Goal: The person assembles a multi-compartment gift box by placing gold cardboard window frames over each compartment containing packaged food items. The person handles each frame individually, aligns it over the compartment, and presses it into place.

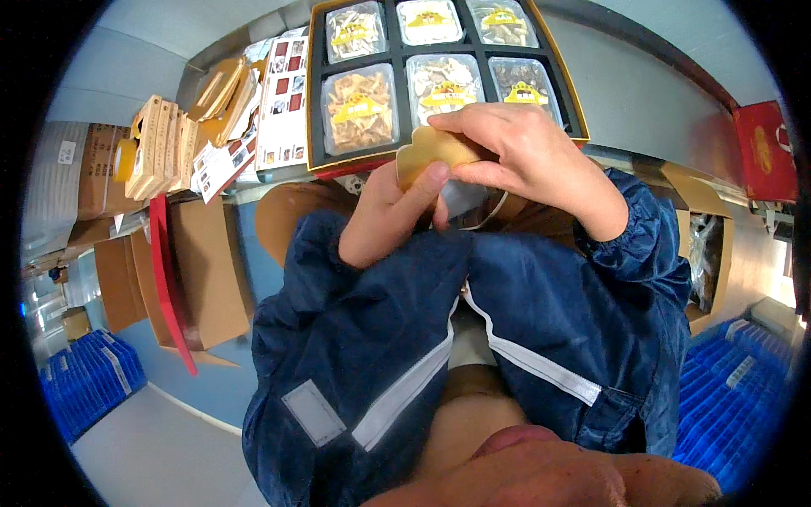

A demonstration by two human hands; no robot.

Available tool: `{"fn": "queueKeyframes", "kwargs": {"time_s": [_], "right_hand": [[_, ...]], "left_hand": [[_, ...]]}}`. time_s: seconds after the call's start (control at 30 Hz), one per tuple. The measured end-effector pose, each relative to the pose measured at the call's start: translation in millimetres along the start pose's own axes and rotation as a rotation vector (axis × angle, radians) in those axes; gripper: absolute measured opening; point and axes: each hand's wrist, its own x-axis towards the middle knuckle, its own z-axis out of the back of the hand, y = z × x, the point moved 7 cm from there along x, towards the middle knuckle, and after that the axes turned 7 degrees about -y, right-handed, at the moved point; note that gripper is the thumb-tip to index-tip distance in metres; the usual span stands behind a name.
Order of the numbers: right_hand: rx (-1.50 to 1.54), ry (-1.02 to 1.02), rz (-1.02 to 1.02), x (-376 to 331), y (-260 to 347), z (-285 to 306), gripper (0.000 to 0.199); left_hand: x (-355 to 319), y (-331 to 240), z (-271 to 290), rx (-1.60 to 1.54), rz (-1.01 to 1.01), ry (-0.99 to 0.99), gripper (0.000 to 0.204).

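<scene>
The gold-edged box (pixel 318 93) lay beyond the hands, its black insert divided into six compartments, each seating one yellow-labelled tub. The near-left tub (pixel 359 114) contained orange-brown dried pieces; the near-middle tub (pixel 443 80), pale slices; the near-right tub (pixel 517 76), dark pieces. The right hand (pixel 525 145) arched over the gold-coloured piece (pixel 446 149), pinching it; the left hand (pixel 397 207), thumb uppermost, gripped it also. The piece was positioned between both hands, near the box's front edge.

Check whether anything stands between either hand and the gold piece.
Nothing visible does: the left hand and right hand both hold the gold piece directly. The black-lined box shows beyond them, not in between.
</scene>
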Motion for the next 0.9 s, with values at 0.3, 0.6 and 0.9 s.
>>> {"fn": "queueKeyframes", "kwargs": {"time_s": [0.3, 0.6, 0.9], "right_hand": [[0.008, 0.102, -0.042, -14.3, 8.7, -6.0, 0.038], [-0.214, 0.128, -0.001, -19.4, -10.5, 0.0, 0.026], [0.153, 0.102, -0.293, -29.1, -37.4, 16.0, 0.031]], "left_hand": [[-5.7, -2.8, -6.6, 0.046, -0.178, -0.063, 0.03], [-7.1, 0.4, 17.9, -0.043, -0.201, -0.226, 0.028], [-4.4, -14.0, 21.8, -0.117, -0.162, -0.024, 0.039]]}}
